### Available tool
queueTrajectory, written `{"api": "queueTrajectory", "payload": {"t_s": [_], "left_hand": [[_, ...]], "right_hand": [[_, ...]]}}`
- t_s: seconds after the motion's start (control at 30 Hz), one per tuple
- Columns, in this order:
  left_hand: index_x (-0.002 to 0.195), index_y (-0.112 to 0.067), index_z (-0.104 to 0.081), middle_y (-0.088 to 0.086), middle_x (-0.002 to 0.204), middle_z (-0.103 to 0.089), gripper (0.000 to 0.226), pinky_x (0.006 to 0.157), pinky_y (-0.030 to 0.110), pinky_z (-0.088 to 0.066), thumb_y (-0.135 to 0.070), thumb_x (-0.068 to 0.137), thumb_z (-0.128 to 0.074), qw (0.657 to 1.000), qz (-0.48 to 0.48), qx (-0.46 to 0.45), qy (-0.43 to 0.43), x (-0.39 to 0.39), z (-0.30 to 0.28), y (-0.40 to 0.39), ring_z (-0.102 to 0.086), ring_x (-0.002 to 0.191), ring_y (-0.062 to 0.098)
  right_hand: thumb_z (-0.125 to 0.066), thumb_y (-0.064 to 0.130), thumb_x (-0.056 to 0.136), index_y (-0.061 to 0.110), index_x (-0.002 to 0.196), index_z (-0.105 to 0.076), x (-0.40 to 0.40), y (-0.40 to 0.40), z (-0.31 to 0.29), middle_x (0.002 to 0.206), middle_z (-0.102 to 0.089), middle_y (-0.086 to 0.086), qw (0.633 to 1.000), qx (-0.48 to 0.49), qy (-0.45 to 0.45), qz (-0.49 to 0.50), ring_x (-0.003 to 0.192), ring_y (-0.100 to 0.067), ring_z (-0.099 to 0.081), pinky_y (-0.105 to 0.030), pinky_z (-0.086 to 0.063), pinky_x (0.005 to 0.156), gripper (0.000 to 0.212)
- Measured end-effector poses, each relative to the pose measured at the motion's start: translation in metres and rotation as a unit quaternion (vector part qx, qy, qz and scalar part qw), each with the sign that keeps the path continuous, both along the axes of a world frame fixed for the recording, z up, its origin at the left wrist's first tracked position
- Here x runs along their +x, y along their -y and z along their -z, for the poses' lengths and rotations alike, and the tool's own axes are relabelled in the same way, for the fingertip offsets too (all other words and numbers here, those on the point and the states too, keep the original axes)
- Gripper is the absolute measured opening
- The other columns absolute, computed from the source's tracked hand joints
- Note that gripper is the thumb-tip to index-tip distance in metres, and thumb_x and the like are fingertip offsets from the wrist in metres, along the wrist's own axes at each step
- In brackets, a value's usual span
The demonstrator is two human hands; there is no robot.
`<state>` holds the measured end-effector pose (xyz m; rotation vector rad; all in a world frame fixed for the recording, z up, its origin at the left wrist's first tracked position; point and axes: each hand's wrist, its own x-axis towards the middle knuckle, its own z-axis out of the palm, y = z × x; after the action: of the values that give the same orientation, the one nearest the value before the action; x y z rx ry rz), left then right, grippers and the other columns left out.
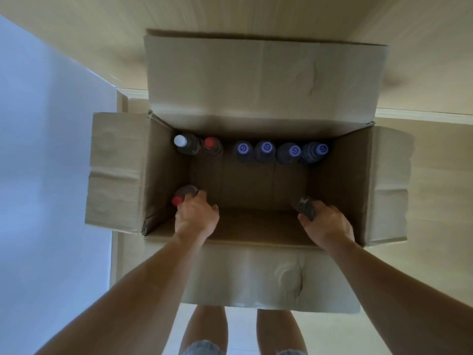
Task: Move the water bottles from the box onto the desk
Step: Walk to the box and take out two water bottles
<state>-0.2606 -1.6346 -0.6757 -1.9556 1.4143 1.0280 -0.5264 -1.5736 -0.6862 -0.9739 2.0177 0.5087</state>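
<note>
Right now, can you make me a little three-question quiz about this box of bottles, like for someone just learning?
1. Count: how many bottles stand in the row along the far wall of the box?
2. True or false: the left hand grips a red-capped bottle.
3. Pick one: most caps in the far row are A) green, B) blue, C) yellow.

Key
1. Six: a white-capped bottle, a far red-capped bottle and four blue-capped bottles.
2. True; its fingers curl round that bottle at the near left corner. The right hand holds another bottle, whose cap is hidden.
3. B.
</note>
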Motion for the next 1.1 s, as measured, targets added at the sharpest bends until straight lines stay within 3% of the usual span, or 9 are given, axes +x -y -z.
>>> {"api": "queueTrajectory", "payload": {"t_s": [0.4, 0.6, 0.77, 0.93, 1.1], "left_hand": [[0.142, -0.020, -0.041, 0.016, 0.140, -0.038, 0.051, 0.096, 0.045, -0.045, -0.041, 0.098, -0.056, 0.995, -0.047, 0.013, 0.084, 0.019, 0.058, 0.009, -0.048, 0.122, 0.041], [0.147, -0.010, -0.036, 0.018, 0.144, -0.035, 0.058, 0.095, 0.045, -0.047, -0.036, 0.099, -0.057, 0.993, -0.047, 0.035, 0.106, 0.022, 0.074, 0.010, -0.047, 0.125, 0.041], [0.147, -0.005, -0.038, 0.019, 0.144, -0.034, 0.053, 0.096, 0.044, -0.048, -0.017, 0.099, -0.057, 0.990, -0.039, 0.034, 0.130, 0.023, 0.079, 0.012, -0.043, 0.127, 0.042], [0.143, -0.007, -0.046, 0.020, 0.139, -0.041, 0.041, 0.096, 0.045, -0.048, -0.010, 0.102, -0.048, 0.990, -0.019, 0.012, 0.140, 0.028, 0.082, 0.012, -0.044, 0.126, 0.041], [0.139, -0.007, -0.049, 0.019, 0.136, -0.040, 0.037, 0.093, 0.043, -0.049, -0.008, 0.103, -0.040, 0.992, 0.016, -0.008, 0.126, 0.022, 0.083, 0.010, -0.047, 0.121, 0.039]], "right_hand": [[-0.054, 0.051, 0.094, 0.035, 0.149, -0.036, -0.001, 0.008, 0.050, 0.139, -0.048, -0.013, 0.997, 0.070, -0.015, -0.037, 0.121, -0.036, -0.054, -0.041, -0.047, 0.094, 0.060], [-0.059, 0.037, 0.092, 0.040, 0.144, -0.044, -0.008, 0.012, 0.063, 0.134, -0.056, -0.012, 0.995, 0.082, -0.026, -0.060, 0.117, -0.035, -0.059, -0.039, -0.050, 0.093, 0.054], [-0.059, 0.019, 0.093, 0.028, 0.139, -0.052, -0.010, 0.011, 0.074, 0.126, -0.057, -0.012, 0.990, 0.082, -0.058, -0.097, 0.114, -0.037, -0.059, -0.039, -0.050, 0.089, 0.047], [-0.042, 0.014, 0.103, 0.024, 0.143, -0.048, -0.014, 0.007, 0.081, 0.128, -0.050, -0.014, 0.982, 0.082, -0.077, -0.154, 0.116, -0.036, -0.054, -0.041, -0.050, 0.089, 0.042], [-0.041, 0.013, 0.104, 0.018, 0.140, -0.051, -0.016, 0.007, 0.083, 0.130, -0.045, -0.013, 0.977, 0.074, -0.090, -0.181, 0.116, -0.034, -0.052, -0.039, -0.051, 0.089, 0.038]]}}
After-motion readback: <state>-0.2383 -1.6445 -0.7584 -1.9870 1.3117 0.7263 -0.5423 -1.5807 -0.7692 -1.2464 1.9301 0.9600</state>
